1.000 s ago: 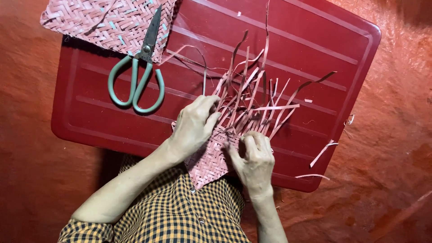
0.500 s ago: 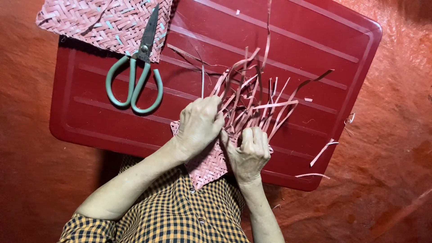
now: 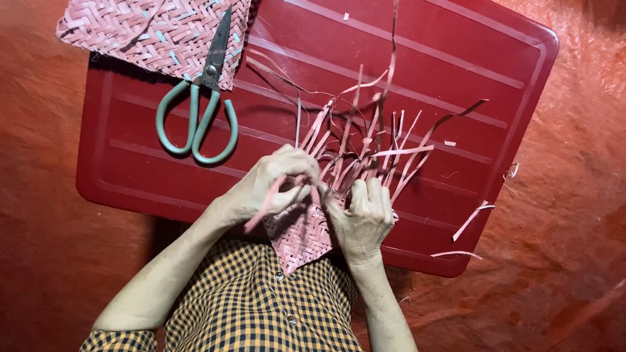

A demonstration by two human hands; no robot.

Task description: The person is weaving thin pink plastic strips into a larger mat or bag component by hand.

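Note:
A small pink woven piece with many loose strips fanning up from it rests at the near edge of a red plastic lid. My left hand pinches one pink strip that bends down across the palm. My right hand presses on the woven piece and grips its strips at their base. Both hands touch the weave, close together.
Green-handled scissors lie on the lid to the left, their blades resting on a finished pink woven mat at the top left corner. Cut strip scraps lie near the lid's right edge. A reddish sheet covers the ground around.
My left hand has pulled a strip down and toward me, folding it across the weave. My right hand has shifted slightly but keeps its hold on the piece.

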